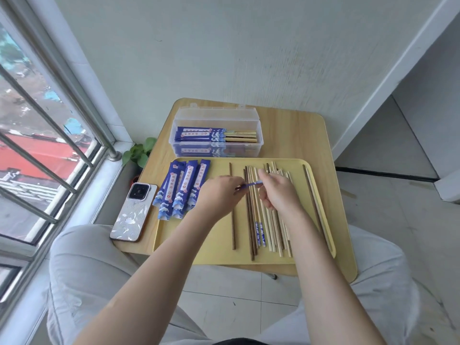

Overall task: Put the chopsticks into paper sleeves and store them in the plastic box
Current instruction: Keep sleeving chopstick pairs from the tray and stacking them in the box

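Observation:
A yellow tray (214,247) holds several loose chopsticks (271,225), dark and pale, and a fan of blue paper sleeves (179,192) on its left side. Over the tray's middle, my left hand (219,192) and my right hand (278,190) both pinch one blue sleeve (251,184), seen edge-on between them. I cannot tell if chopsticks are inside it. Behind the tray stands the clear plastic box (216,148), lid open, with several sleeved chopsticks (216,134) lying inside.
The tray and box sit on a small wooden table (298,135) against a wall. A phone (134,212) lies on the table's left edge beside the tray. A green plant (139,153) stands by the window on the left. My knees are under the table.

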